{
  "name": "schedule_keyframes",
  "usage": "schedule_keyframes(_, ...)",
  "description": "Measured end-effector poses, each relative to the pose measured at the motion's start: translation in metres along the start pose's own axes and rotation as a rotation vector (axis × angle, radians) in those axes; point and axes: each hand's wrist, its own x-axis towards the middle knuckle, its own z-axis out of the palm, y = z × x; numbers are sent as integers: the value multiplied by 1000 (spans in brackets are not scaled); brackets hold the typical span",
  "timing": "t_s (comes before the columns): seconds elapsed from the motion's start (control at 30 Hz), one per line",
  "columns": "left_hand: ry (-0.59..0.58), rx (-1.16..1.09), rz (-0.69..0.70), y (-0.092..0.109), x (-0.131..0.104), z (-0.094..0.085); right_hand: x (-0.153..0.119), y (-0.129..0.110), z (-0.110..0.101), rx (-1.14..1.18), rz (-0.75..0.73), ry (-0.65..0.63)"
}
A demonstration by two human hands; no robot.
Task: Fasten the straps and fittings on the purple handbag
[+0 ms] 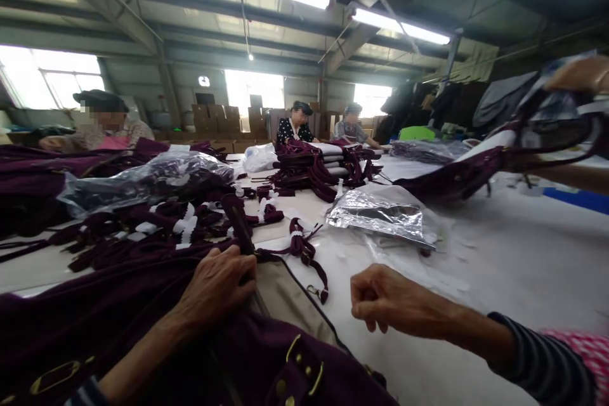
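A dark purple bag point(266, 355) with brass fittings lies across the near left, its beige lining point(290, 304) showing along the opening. My left hand point(221, 282) is closed on the bag's upper edge beside the lining. Over the white table, right of the bag, my right hand point(380, 298) is curled with bent fingertips; whether something small is inside cannot be made out. Between and beyond my hands lies a bundled purple strap point(299, 244) with a metal clip at its loose end.
Purple straps with white wraps point(181, 225) and a plastic-wrapped bundle point(152, 177) lie left. Stacked purple bags point(323, 165) and a clear plastic bag point(380, 212) are ahead. At right, another person's hand point(578, 76) holds up a purple bag point(457, 177). Several people are around the table.
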Motion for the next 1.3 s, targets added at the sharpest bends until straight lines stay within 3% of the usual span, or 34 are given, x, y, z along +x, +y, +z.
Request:
schedule_keyframes(0.13, -7, 3, 2, -1, 0, 1, 12, -13, 22, -233, -206, 202)
schedule_keyframes(0.27, -9, 12, -18, -1, 1, 0, 40, -15, 38, -491, -235, 151)
schedule_keyframes(0.4, -13, 9, -16, 0, 1, 0, 53, -5, 37, -715, -270, 156)
schedule_keyframes(0.63, 4, -22, 4, -1, 2, 0, 43, 14, 25, -237, -332, 132)
schedule_keyframes(0.73, -3, -18, 12, -1, 2, 0, 32, 11, 24, -167, -344, 187)
schedule_keyframes(0.83, -5, -8, 6, 0, 2, -1, 11, 0, 20, -291, -276, 280)
schedule_keyframes(1.0, -8, -9, 3, 2, 2, -2, -17, -6, 16, -480, 31, 152)
schedule_keyframes(1.3, -29, 31, -31, 1, 1, -3, -5, 4, 19, -436, 79, 111)
